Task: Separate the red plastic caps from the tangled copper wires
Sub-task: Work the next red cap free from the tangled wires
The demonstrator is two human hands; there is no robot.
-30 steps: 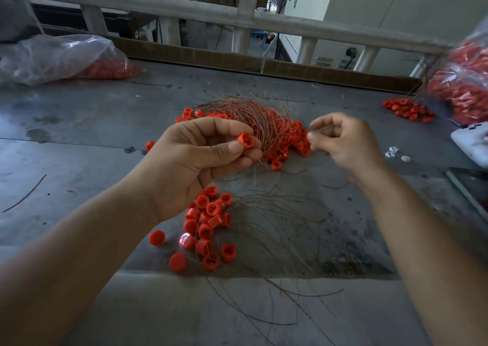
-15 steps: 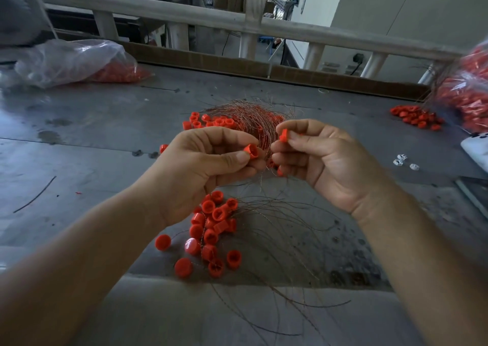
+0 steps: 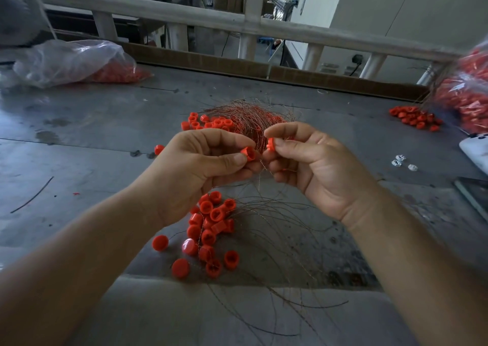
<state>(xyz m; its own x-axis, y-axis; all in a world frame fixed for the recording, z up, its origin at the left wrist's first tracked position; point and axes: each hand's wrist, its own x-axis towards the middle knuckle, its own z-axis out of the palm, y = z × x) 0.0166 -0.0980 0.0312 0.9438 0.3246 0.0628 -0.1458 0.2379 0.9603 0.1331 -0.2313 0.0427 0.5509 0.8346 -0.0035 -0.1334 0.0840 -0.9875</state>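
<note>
Single head-worn view, looking forward and down over the counter (image 3: 79, 139).

The wide-angle lens sits close above both forearms, with the left hand (image 3: 195, 168) and right hand (image 3: 317, 168) near the middle of the frame; it faces across the counter toward a white railing (image 3: 211, 16) at the far edge. Straight lines bow near the borders, and the right margin seems smeared, so detail there is unsure.
</note>
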